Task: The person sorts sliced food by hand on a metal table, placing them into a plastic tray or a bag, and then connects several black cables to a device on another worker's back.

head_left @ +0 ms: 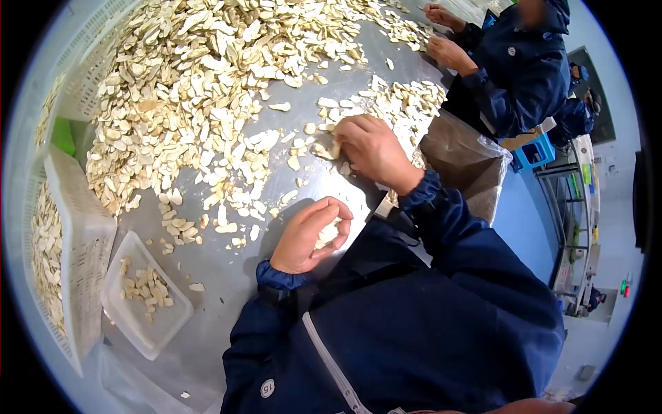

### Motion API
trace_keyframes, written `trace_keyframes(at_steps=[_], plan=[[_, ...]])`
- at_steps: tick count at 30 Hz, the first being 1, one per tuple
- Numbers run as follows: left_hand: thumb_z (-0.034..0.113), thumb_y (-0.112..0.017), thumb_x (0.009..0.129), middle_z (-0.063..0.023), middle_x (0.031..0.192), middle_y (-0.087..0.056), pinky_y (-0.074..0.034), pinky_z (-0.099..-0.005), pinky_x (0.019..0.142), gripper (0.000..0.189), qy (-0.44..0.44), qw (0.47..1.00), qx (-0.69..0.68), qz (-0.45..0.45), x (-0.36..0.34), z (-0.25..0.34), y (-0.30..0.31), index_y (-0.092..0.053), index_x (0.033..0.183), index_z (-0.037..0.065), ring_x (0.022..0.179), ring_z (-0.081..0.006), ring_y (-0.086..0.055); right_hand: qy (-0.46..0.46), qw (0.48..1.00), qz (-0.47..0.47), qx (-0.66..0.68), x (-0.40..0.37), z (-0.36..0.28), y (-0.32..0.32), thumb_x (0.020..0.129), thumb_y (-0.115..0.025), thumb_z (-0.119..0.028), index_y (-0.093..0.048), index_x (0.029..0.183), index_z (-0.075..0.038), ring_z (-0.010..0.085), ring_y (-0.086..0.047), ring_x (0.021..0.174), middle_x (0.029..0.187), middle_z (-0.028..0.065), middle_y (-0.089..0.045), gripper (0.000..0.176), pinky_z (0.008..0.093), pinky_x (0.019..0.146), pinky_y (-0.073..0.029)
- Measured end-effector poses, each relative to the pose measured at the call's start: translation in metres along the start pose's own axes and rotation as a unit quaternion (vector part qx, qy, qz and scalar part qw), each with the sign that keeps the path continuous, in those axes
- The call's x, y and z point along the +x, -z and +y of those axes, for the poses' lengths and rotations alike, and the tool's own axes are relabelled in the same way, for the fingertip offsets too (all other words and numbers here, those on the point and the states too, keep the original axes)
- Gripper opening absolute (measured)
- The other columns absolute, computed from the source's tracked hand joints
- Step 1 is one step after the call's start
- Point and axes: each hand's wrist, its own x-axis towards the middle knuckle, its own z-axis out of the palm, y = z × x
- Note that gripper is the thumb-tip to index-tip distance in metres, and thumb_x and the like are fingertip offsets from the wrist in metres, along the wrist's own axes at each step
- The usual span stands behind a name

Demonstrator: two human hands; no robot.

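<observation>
Pale dried slices [214, 90] lie in a large heap over the metal table [269, 245]. Near the table's front edge, my left hand [312, 236] is curled around several pale slices, partly hidden by its fingers. My right hand [376, 152] is above and to the right of it, its bent fingers closed on a slice at the edge of a smaller pile [407, 103]. A few loose slices lie between the heap and my hands.
At the left stand a white perforated basket [89, 255] with slices and a shallow white tray [114, 297] holding some pieces. A plastic-lined box [462, 152] is right of my right hand. Beyond it, a co-worker's hands [448, 52] are at the table; a blue crate [534, 153] stands farther right.
</observation>
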Motion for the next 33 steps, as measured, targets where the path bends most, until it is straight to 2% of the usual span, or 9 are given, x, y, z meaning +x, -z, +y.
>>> trace_keyframes(at_steps=[2, 4, 11, 15, 22, 23, 26, 27, 33], plan=[[0.027, -0.049, 0.110, -0.0072, 0.087, -0.059, -0.029, -0.0172, 0.042, 0.029, -0.002, 1.000, -0.013, 0.001, 0.000, -0.001, 0.000, -0.059, 0.104, 0.001, 0.065, -0.0091, -0.053, -0.006, 0.998, 0.031, 0.061, -0.014, 0.008, 0.013, 0.084, -0.065, 0.002, -0.071, 0.109, -0.008, 0.0340, -0.066, 0.107, 0.113, 0.0128, -0.071, 0.027, 0.0411, 0.094, -0.053], [0.027, -0.049, 0.110, -0.0071, 0.087, -0.059, -0.029, -0.0169, 0.042, 0.029, -0.005, 1.000, -0.018, 0.002, -0.001, -0.001, 0.000, -0.059, 0.104, 0.000, 0.065, -0.0090, -0.053, -0.079, 0.992, 0.096, -0.026, -0.030, 0.020, 0.019, 0.086, -0.057, 0.005, -0.071, 0.109, -0.008, 0.0373, -0.065, 0.107, 0.114, 0.0129, -0.071, 0.031, 0.0450, 0.093, -0.053], [0.027, -0.049, 0.110, -0.0071, 0.087, -0.059, -0.029, -0.0163, 0.041, 0.029, -0.005, 1.000, 0.004, 0.005, 0.000, -0.001, -0.003, -0.059, 0.104, 0.000, 0.065, -0.0089, -0.053, -0.129, 0.990, 0.065, 0.001, -0.026, 0.005, 0.027, 0.090, -0.069, -0.011, -0.074, 0.108, -0.008, 0.0350, -0.068, 0.092, 0.097, 0.0119, -0.073, 0.018, 0.0438, 0.082, -0.055], [0.027, -0.049, 0.110, -0.0069, 0.087, -0.059, -0.029, -0.0161, 0.041, 0.029, -0.005, 1.000, 0.009, 0.015, 0.000, -0.002, -0.003, -0.060, 0.105, 0.000, 0.065, -0.0088, -0.053, -0.083, 0.996, 0.031, 0.001, -0.025, -0.006, 0.008, 0.089, -0.075, -0.020, -0.074, 0.107, -0.010, 0.0336, -0.067, 0.089, 0.093, 0.0104, -0.070, 0.021, 0.0429, 0.078, -0.055], [0.025, -0.048, 0.110, -0.0075, 0.087, -0.059, -0.030, -0.0167, 0.042, 0.029, 0.006, 1.000, 0.003, 0.007, -0.001, 0.000, -0.003, -0.061, 0.107, -0.001, 0.064, -0.0089, -0.053, -0.118, 0.993, -0.020, 0.014, -0.023, -0.007, 0.010, 0.088, -0.074, -0.018, -0.071, 0.105, -0.008, 0.0332, -0.066, 0.091, 0.094, 0.0117, -0.067, 0.020, 0.0434, 0.079, -0.055], [0.025, -0.048, 0.110, -0.0077, 0.086, -0.059, -0.030, -0.0168, 0.042, 0.028, 0.006, 1.000, 0.005, 0.007, -0.001, 0.001, -0.004, -0.061, 0.107, 0.000, 0.064, -0.0089, -0.053, -0.143, 0.988, -0.055, 0.020, -0.021, -0.008, 0.015, 0.087, -0.073, -0.017, -0.070, 0.105, -0.008, 0.0341, -0.066, 0.095, 0.100, 0.0126, -0.068, 0.021, 0.0434, 0.081, -0.055], [0.024, -0.049, 0.110, -0.0080, 0.086, -0.058, -0.031, -0.0169, 0.043, 0.027, -0.002, 1.000, 0.010, -0.003, -0.002, 0.000, -0.003, -0.061, 0.107, 0.000, 0.065, -0.0091, -0.053, -0.029, 0.998, 0.024, -0.043, -0.015, -0.002, 0.003, 0.087, -0.073, -0.016, -0.070, 0.105, -0.008, 0.0351, -0.066, 0.098, 0.106, 0.0122, -0.069, 0.020, 0.0422, 0.085, -0.055], [0.024, -0.049, 0.110, -0.0081, 0.086, -0.058, -0.031, -0.0169, 0.043, 0.027, -0.004, 1.000, 0.013, -0.009, -0.002, -0.001, -0.002, -0.061, 0.107, 0.000, 0.065, -0.0091, -0.053, -0.027, 0.999, 0.009, -0.019, -0.011, -0.009, 0.003, 0.088, -0.073, -0.017, -0.071, 0.114, -0.010, 0.0360, -0.064, 0.111, 0.122, 0.0131, -0.068, 0.027, 0.0433, 0.096, -0.052], [0.023, -0.048, 0.110, -0.0084, 0.088, -0.058, -0.031, -0.0166, 0.044, 0.026, 0.015, 1.000, 0.022, -0.015, -0.001, -0.001, -0.004, -0.060, 0.108, 0.000, 0.066, -0.0095, -0.054, 0.073, 0.988, -0.030, -0.133, 0.012, -0.031, -0.031, 0.099, -0.064, -0.043, -0.061, 0.142, -0.025, 0.0337, -0.044, 0.144, 0.151, 0.0089, -0.054, 0.047, 0.0568, 0.119, -0.032]])
